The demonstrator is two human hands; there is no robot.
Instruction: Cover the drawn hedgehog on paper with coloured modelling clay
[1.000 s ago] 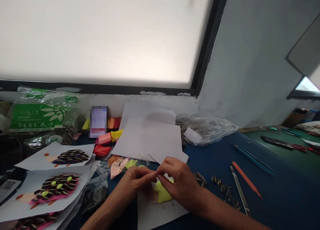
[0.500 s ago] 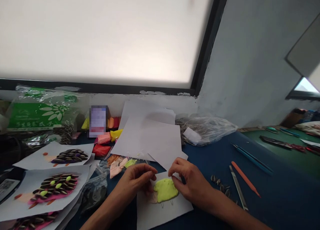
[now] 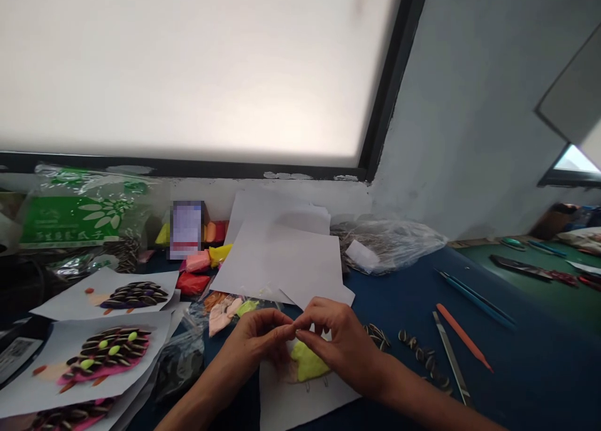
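My left hand and my right hand meet fingertip to fingertip above a white paper. Both are closed in a pinch; whatever sits between the fingers is too small or hidden to make out. Below them on that paper lies a flat patch of yellow-green clay, partly covered by my right hand. At its left edge is a pale peach part, shadowed by my left fingers. Two small leg shapes are drawn under the patch. Beside my right wrist lie striped sunflower seeds, with more seeds farther right.
On the right lie an orange clay tool, a metal blade-like tool and blue tweezers. At left are finished hedgehog pictures. Behind stand blank paper sheets, clay packets, a green seed bag and a clear plastic bag.
My right hand has moved left and its fingertips now meet those of my left hand. It covers more of the yellow-green clay, and seeds behind its wrist have come into view.
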